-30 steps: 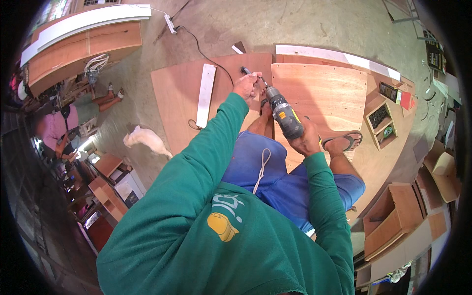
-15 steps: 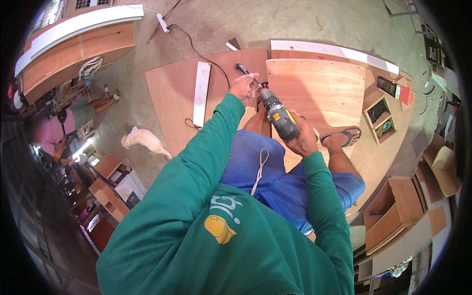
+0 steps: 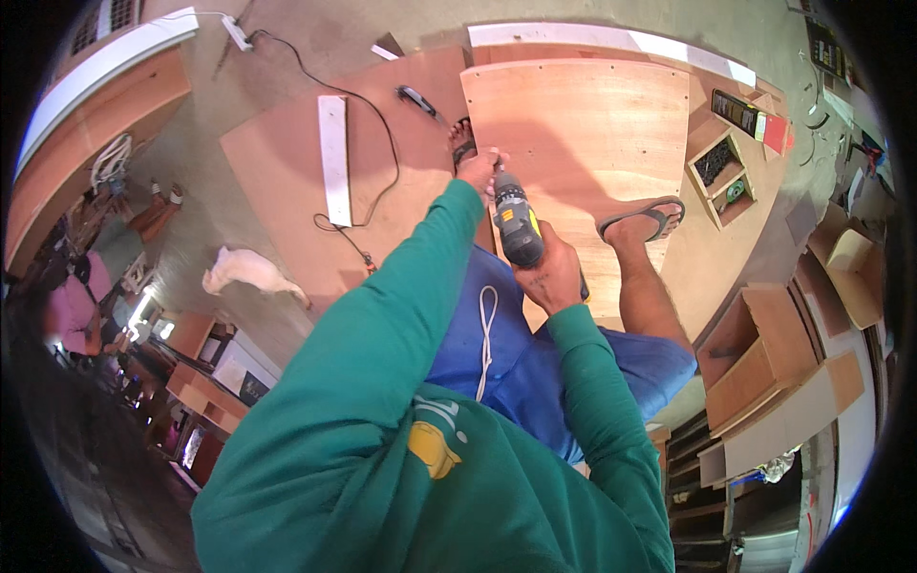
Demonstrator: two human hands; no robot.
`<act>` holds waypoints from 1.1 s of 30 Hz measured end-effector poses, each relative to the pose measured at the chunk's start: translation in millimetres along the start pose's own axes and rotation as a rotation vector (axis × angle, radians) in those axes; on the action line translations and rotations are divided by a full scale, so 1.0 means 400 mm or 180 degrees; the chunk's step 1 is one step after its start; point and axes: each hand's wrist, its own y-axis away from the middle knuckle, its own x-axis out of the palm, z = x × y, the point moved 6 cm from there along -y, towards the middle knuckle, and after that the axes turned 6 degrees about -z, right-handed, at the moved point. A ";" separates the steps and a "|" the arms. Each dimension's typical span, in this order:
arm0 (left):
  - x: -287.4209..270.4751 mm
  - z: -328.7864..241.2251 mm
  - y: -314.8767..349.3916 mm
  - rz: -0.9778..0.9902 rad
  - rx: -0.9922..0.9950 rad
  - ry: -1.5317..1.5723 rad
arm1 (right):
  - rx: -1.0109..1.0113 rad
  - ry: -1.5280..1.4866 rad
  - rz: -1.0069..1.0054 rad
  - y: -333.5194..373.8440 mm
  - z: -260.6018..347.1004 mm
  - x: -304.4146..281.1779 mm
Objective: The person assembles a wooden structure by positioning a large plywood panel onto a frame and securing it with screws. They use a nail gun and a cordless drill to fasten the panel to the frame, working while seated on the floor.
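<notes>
My right hand [image 3: 552, 272] is wrapped round the grip of a black and yellow cordless drill [image 3: 517, 229], its chuck aimed away from me. At the front of the chuck, my left hand [image 3: 478, 172] has its fingers pinched together. Whatever they hold is too small to make out. Both hands are over the near left edge of a pale plywood panel [image 3: 583, 115], with small dark holes or screws along its far edge. My sandalled right foot [image 3: 638, 226] rests on that panel, and my other foot [image 3: 462, 141] shows beside its left edge.
A brown board [image 3: 277, 162] lies underneath, bearing a white strip [image 3: 334, 162], a black cable [image 3: 392, 143] and a dark slim hand tool [image 3: 417, 100]. To the right sits a wooden box of screws [image 3: 721, 177]. A pale animal [image 3: 253, 272] lies left; another person [image 3: 81, 296] sits farther off.
The view has shifted, so the boards appear higher and farther left. My left hand is now closer to the panel's edge, away from the dark hand tool. The drill stays in my right hand.
</notes>
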 end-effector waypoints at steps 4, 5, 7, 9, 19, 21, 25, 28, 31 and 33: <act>0.072 0.183 -0.159 -0.0049 -0.0057 -0.0194 | 0.0436 0.0026 -0.0181 -0.005 -0.105 0.043; 0.085 0.209 -0.189 0.0029 -0.0074 -0.0076 | 0.0511 0.0118 -0.0127 -0.012 -0.129 0.052; 0.106 0.247 -0.237 0.0001 -0.0240 0.0105 | 0.0656 0.0296 -0.0041 -0.031 -0.173 0.066; 0.122 0.254 -0.270 0.0128 -0.0219 0.0119 | 0.0651 0.0363 -0.0079 -0.054 -0.200 0.075; 0.130 0.257 -0.337 -0.0050 -0.0399 0.0359 | 0.0942 0.0106 -0.0101 -0.108 -0.241 0.115; 0.132 0.253 -0.343 -0.0022 -0.0314 0.0272 | 0.0941 0.0104 -0.0125 -0.113 -0.242 0.115; 0.133 0.264 -0.365 -0.0095 -0.0369 0.0004 | 0.0889 0.0066 -0.0200 -0.125 -0.246 0.112; 0.130 0.276 -0.393 -0.0121 -0.0355 -0.0056 | 0.0955 0.0027 -0.0208 -0.134 -0.256 0.115; 0.125 0.271 -0.422 -0.0135 -0.0089 -0.0134 | 0.0978 0.0028 -0.0247 -0.138 -0.257 0.117; 0.126 0.275 -0.426 -0.0123 -0.0076 -0.0212 | 0.1012 0.0030 -0.0259 -0.139 -0.257 0.117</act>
